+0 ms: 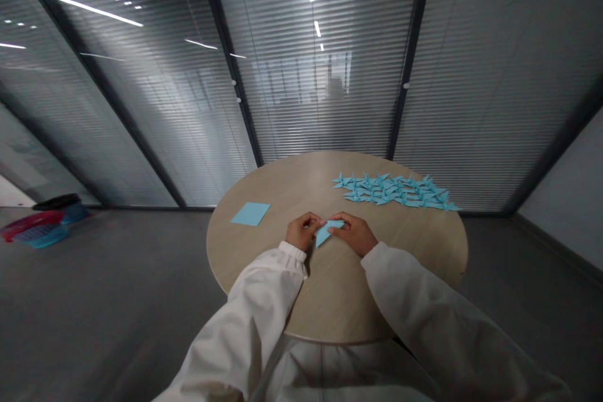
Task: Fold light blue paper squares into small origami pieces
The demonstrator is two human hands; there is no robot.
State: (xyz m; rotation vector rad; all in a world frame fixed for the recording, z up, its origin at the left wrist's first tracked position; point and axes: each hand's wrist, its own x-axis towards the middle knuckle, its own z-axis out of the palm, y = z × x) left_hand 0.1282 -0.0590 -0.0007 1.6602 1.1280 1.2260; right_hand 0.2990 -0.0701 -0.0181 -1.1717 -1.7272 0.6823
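Between my two hands, a small piece of folded blue paper (325,235) is held just above or on the table, one point of it facing me. My left hand (303,231) pinches its left edge with thumb and fingertips. On the other side, my right hand (355,233) grips the upper right part, its thumb lying on the paper's face. The fingers cover parts of the folds. To the left lies a flat stack or sheet of square blue paper (250,214). Folded blue paper cranes (393,190) stand in rows at the back right.
The round wooden table (339,301) has its curved near edge close to my lap. Behind it rises a glass wall with blinds (325,119). Red, blue and black baskets (44,226) sit on the grey floor at far left.
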